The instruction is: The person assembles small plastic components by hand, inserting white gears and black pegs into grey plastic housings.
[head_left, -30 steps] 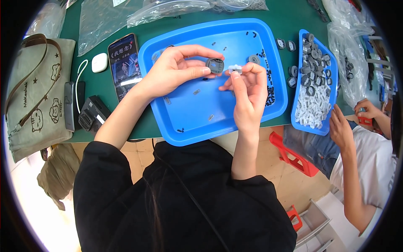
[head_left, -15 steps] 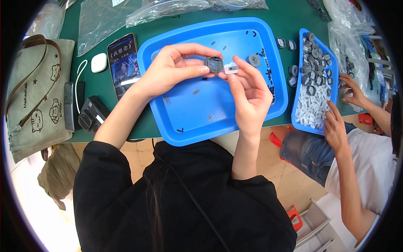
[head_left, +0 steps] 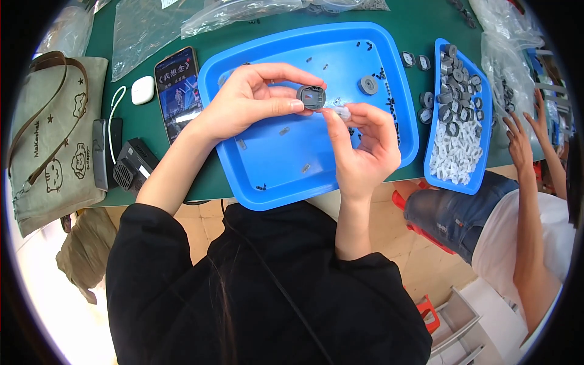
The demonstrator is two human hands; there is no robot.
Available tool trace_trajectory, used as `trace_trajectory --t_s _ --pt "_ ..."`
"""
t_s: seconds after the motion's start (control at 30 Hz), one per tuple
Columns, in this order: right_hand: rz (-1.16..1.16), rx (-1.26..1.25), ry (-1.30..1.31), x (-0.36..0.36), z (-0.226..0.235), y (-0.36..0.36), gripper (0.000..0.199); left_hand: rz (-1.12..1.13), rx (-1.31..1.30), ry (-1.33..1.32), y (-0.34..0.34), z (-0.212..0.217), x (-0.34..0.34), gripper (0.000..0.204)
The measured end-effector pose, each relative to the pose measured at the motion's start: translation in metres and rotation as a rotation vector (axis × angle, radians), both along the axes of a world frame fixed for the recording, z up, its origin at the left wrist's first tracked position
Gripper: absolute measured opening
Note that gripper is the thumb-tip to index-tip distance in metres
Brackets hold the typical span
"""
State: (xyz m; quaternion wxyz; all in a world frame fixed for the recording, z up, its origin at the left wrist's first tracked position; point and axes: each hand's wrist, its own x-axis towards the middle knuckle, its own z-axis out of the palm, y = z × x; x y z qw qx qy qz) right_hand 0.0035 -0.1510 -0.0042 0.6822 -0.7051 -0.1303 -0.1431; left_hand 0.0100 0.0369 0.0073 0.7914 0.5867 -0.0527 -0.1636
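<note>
My left hand [head_left: 246, 100] pinches a small dark grey round part [head_left: 311, 97] between thumb and fingers, above a large blue tray [head_left: 274, 164]. My right hand [head_left: 363, 146] holds a small white clip-like piece [head_left: 342, 112] right against that grey part. Another grey round part [head_left: 367, 84] and several tiny dark bits lie loose in the tray.
A narrower blue tray [head_left: 482, 158] to the right holds several grey parts and white pieces. A phone [head_left: 177, 91], white earbud case [head_left: 143, 89], small black fan [head_left: 132, 165] and canvas bag [head_left: 52, 140] lie to the left. Clear plastic bags sit behind. Another person's hands [head_left: 522, 131] reach in at the right.
My right hand has brought the white piece left, up against the grey part held by my left hand. The other person's hands have shifted on the right.
</note>
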Motion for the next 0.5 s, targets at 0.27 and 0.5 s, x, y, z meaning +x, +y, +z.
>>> trace_trajectory --t_s 0.27,0.5 --pt "0.172 -0.142 0.01 0.0067 0.002 -0.0017 0.02 0.018 0.034 -0.039 -0.0021 -0.005 -0.0011 0.035" --pt "0.234 0.128 0.222 0.0044 0.0006 -0.0021 0.021 0.012 0.02 -0.009 0.0015 -0.006 0.002 0.031"
